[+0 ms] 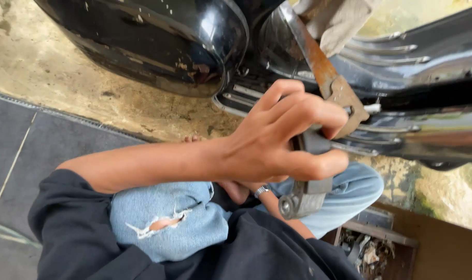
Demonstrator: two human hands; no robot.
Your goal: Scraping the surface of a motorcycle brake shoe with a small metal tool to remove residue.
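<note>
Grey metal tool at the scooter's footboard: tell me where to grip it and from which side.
Grip the grey metal tool on its straight shaft, below the footboard and above its round end, coming from the open side facing the knees. The upper end is tucked against the rusty bracket, where the left hand already wraps it, so the lower shaft is probably easiest.

Left hand (282,137) clasping grey lever (308,194), rusty bracket (332,85), black scooter (158,36)

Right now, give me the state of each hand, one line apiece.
Left hand: closed around the grey metal part beside the rusty lever.
Right hand: mostly hidden beneath the left forearm; cannot tell.
</note>
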